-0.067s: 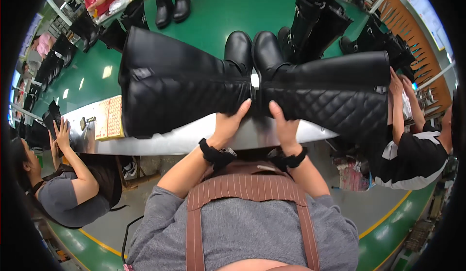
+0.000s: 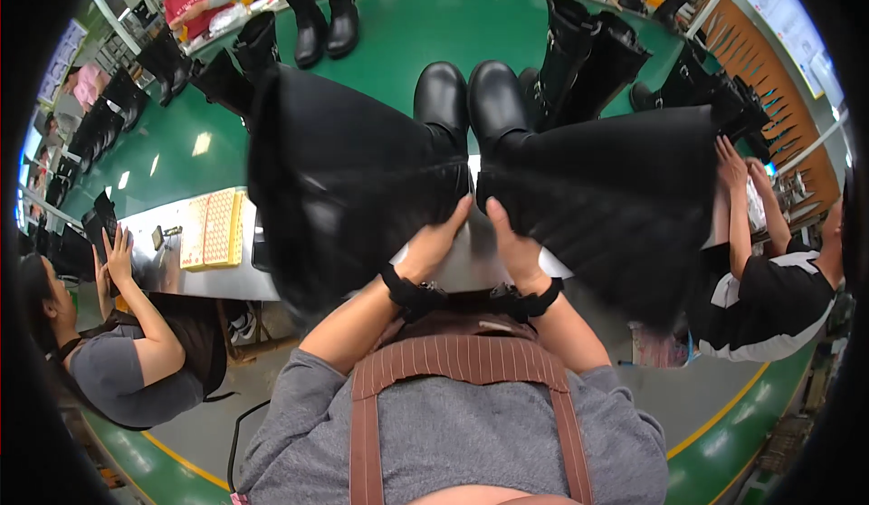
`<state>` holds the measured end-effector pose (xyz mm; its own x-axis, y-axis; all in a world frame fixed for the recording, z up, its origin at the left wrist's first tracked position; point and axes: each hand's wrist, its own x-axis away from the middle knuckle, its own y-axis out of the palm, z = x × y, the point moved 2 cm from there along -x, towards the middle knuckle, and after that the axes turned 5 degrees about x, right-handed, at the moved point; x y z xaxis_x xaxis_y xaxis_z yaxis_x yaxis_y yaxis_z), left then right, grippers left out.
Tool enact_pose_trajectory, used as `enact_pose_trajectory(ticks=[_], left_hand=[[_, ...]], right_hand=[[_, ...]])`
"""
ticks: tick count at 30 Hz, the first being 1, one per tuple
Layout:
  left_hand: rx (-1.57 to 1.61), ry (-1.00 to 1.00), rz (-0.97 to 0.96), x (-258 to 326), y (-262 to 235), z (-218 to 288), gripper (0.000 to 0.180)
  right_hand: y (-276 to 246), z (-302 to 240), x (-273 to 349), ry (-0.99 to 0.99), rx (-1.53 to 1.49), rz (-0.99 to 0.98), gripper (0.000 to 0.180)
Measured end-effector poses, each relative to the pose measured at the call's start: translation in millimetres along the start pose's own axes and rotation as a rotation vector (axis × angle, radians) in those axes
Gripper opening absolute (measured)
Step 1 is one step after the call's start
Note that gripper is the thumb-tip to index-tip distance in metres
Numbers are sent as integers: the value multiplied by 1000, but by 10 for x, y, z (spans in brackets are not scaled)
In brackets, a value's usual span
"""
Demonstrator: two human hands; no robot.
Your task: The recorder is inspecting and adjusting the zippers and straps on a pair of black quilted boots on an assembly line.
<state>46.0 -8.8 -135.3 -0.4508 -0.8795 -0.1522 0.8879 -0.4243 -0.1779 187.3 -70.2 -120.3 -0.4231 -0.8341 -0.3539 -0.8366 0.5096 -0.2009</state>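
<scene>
Two tall black boots lie side by side before me, round toes together and pointing away, their wide shafts fanned out to either side. My left hand (image 2: 436, 241) grips the left boot (image 2: 348, 157) around its heel and ankle, thumb along the inner side, the other fingers hidden below. In the same way my right hand (image 2: 516, 244) is closed on the right boot (image 2: 606, 170), its thumb on the heel side. Both shafts are smeared by motion, so their quilted surface hardly shows.
A green table (image 2: 407, 30) with a metal front edge carries more black boots (image 2: 588, 57) at the back right and a standing pair (image 2: 326, 25) at the back left. A yellow patterned pad (image 2: 208, 232) lies front left. Co-workers handle boots at the left (image 2: 127, 342) and right (image 2: 769, 297).
Both boots have turned in my hands, their quilted sides rolling downward and toward me. The left shaft's open end has dropped nearer to me. My hands keep their hold.
</scene>
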Motion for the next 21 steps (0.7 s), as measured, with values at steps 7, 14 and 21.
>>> enact_pose_trajectory(ticks=[7,14,21], left_hand=[[172,46,27,-55,-280,3,37],[329,34,34,-114,-516,-33,46],[418,197,179,-240,-225,256,57]], right_hand=[[201,-153,-216,-570,310,239,91],[-297,-427,-497,-498,-169,-339,96],[-139,-90,-787,5,-498,-273,83]])
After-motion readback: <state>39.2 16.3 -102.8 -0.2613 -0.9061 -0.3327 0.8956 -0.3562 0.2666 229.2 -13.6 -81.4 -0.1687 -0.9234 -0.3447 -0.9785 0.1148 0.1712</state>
